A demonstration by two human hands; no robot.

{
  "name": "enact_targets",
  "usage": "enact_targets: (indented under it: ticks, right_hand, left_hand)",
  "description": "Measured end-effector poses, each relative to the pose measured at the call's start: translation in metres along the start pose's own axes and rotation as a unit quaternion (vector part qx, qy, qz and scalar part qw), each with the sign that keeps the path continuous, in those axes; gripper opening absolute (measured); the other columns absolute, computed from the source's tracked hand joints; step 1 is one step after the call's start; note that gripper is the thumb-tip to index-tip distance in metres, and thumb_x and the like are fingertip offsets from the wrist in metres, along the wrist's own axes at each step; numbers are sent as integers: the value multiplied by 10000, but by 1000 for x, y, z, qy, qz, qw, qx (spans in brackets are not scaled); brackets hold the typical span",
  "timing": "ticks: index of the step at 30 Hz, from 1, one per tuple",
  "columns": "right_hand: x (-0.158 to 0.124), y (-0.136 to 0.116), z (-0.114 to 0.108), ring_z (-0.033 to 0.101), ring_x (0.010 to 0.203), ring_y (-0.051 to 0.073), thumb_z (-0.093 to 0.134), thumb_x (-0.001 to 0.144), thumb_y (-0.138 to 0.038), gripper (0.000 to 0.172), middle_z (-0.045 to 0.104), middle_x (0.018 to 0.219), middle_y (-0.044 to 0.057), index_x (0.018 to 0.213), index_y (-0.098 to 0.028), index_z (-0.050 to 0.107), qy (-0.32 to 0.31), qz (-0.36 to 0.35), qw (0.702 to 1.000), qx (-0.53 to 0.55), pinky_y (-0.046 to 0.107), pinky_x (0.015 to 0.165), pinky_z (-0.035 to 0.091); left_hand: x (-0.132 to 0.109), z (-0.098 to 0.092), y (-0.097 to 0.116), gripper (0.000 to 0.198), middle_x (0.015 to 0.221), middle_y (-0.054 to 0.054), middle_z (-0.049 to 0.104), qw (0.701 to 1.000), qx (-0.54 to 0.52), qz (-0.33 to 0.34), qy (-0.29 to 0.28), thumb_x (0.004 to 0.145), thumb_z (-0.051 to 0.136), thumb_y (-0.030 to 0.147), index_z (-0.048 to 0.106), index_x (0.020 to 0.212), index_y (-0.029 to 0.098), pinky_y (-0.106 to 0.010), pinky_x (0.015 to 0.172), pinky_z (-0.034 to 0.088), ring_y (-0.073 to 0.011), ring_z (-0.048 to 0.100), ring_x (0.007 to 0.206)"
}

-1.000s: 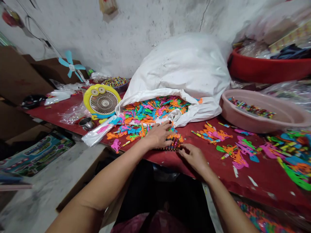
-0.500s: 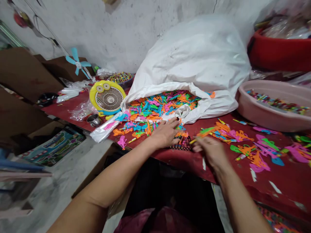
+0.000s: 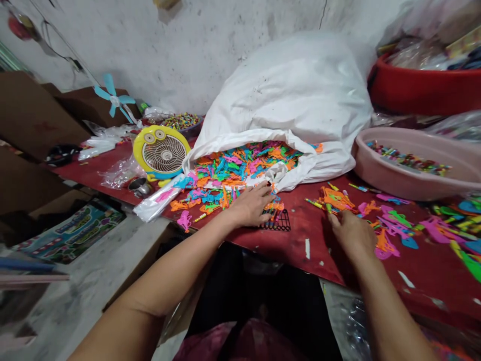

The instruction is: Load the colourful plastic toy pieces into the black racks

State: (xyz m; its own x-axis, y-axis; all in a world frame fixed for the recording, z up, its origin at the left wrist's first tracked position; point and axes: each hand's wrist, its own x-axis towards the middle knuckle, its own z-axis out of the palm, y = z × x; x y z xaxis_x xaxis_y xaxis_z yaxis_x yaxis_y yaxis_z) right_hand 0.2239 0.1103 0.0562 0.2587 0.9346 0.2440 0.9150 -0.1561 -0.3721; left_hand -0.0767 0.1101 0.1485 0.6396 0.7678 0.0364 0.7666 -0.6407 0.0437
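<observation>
My left hand (image 3: 252, 204) lies with its fingers stretched out over a small black grid rack (image 3: 285, 220) near the table's front edge. Colourful small sticks and an orange plastic piece stand in the rack under and beside the fingers. To the right, my right hand (image 3: 353, 234) pinches a small yellow-green stick (image 3: 329, 207) between thumb and forefinger; its lower end is hidden. Just beyond that hand lies a loose pile of orange plastic pieces (image 3: 338, 199), with pink, green and blue ones further right.
A white sack (image 3: 293, 95) opens toward me, spilling bright plastic pieces (image 3: 240, 168). A pink basin (image 3: 409, 183) holds small coloured sticks; a red tub (image 3: 424, 93) stands behind. On the left are a yellow fan (image 3: 163, 153), a metal cup (image 3: 140, 187) and plastic bags (image 3: 156, 200).
My right hand has moved right, away from the black rack to the loose pieces; the orange and green piece no longer shows in it. My left hand stays at the rack. The view has shifted slightly.
</observation>
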Motion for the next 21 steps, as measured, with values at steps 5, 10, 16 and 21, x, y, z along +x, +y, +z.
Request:
enact_targets:
  ticks: [5, 10, 16, 21]
  right_hand:
    - [-49, -65, 15, 643, 764, 190, 530, 840, -429, 357, 728, 916, 81, 1022, -183, 715, -175, -154, 924, 302, 285, 692, 466]
    - [-57, -94, 43, 486, 484, 129, 575, 764, -431, 281, 564, 538, -8, 761, -165, 665, -259, -93, 873, 402, 245, 493, 348]
    - [-42, -84, 35, 551, 489, 137, 652, 724, -440, 284, 611, 521, 12, 703, -156, 651, -327, -56, 838, 433, 241, 516, 388]
    - [-47, -90, 30, 585, 524, 161, 663, 677, -443, 294, 647, 552, 28, 749, -159, 690, -309, -1, 840, 447, 266, 551, 438]
  left_hand:
    - [0, 1, 0, 534, 1524, -98, 392, 1000, 8, 6, 3, 898, 519, 399, 495, 1403, 228, -516, 1147, 316, -296, 210, 1484]
    - [1, 4, 0, 530, 1539, -95, 372, 1000, 17, 0, 1, 895, 528, 426, 511, 1392, 243, -527, 1152, 305, -300, 209, 1485]
    - [3, 6, -1, 521, 1538, -97, 373, 1000, 28, -6, -6, 885, 542, 405, 526, 1380, 242, -542, 1146, 306, -303, 212, 1483]
    - [4, 8, 0, 511, 1539, -94, 368, 999, 43, -6, -6, 898, 534, 426, 527, 1377, 246, -541, 1144, 308, -298, 199, 1486]
